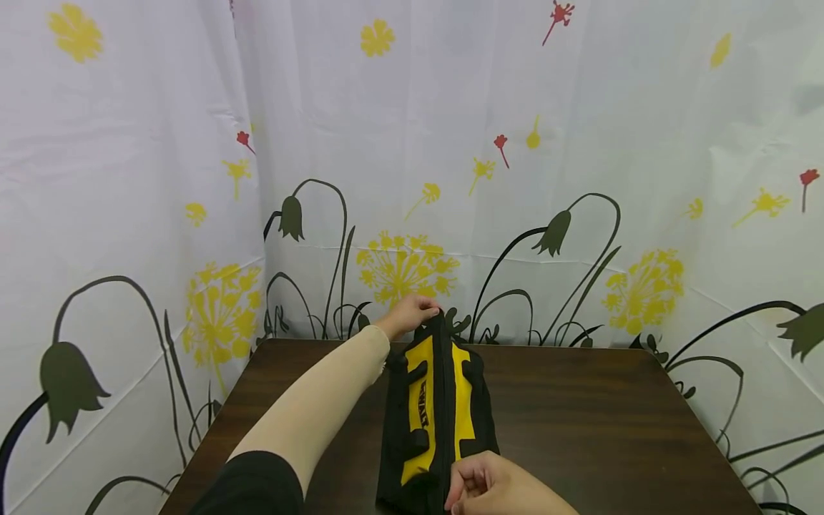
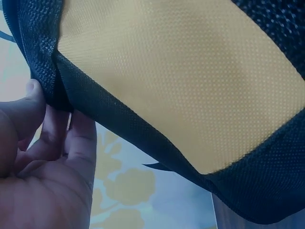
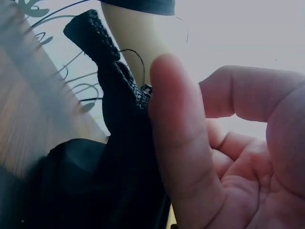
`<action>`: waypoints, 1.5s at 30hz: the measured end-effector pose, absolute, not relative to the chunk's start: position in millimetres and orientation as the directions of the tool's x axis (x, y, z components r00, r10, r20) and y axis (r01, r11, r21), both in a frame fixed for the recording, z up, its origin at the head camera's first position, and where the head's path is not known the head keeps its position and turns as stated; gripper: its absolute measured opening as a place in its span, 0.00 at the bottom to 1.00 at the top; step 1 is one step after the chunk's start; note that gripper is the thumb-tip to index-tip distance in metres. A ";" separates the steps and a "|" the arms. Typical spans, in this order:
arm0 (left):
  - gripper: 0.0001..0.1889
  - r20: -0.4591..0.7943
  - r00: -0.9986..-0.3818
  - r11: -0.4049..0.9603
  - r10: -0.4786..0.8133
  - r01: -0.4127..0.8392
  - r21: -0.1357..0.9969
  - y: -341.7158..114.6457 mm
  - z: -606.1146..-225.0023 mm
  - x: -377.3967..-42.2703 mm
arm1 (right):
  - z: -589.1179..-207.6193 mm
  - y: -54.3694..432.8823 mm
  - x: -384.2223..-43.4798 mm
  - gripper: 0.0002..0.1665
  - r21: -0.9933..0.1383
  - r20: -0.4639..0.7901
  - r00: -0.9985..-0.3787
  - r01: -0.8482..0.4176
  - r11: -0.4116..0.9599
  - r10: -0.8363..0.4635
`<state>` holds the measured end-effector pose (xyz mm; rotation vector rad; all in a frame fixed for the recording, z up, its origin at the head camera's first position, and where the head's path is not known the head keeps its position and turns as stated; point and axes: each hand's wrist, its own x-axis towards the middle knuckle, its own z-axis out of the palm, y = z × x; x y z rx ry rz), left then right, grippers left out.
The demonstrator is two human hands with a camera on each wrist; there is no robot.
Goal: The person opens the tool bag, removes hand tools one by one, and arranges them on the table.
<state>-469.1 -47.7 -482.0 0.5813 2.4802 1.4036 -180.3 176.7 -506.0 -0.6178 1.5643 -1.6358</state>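
Blk/yellow tool bag [image 1: 465, 400] sits lengthwise on the dark table [image 1: 586, 415], mid-width, far end close to the back edge w/ the white curtain [image 1: 444, 93] right behind. Bare wood both sides, more on R; on L the forearm in its pale sleeve [image 1: 322, 393] crosses over the tabletop. L hand [image 1: 410, 315] pinches the bag's far end tab btwn thumb & fingers; R hand [image 1: 489, 488] pinches the near end of the zip strip [image 1: 443, 393], thumb vs. index. Table's near edge is out of frame, R hand cut off at bottom. R thumb blocks the exact grip pt in the R wrist view; small metal bit [image 3: 147, 89] beside it is hard to ID. Side lettering [image 1: 423, 404] partly hidden.
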 end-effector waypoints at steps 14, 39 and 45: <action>0.21 0.023 -0.891 0.497 0.454 0.275 0.823 -60.0 -472.2 -443.6 | -502.9 178.3 -222.0 0.22 -0.984 -0.165 -0.830 0.175 0.033 -0.532; 0.37 -0.050 -0.817 0.583 0.575 0.366 0.725 -76.1 -464.8 -310.5 | -482.1 166.8 -295.3 0.32 -0.920 -0.166 -0.913 0.007 0.392 -0.372; 0.27 -0.039 -0.869 0.625 0.493 0.322 0.711 -81.2 -467.3 -309.9 | -482.8 169.1 -293.0 0.19 -0.920 -0.118 -0.950 -0.005 0.391 -0.289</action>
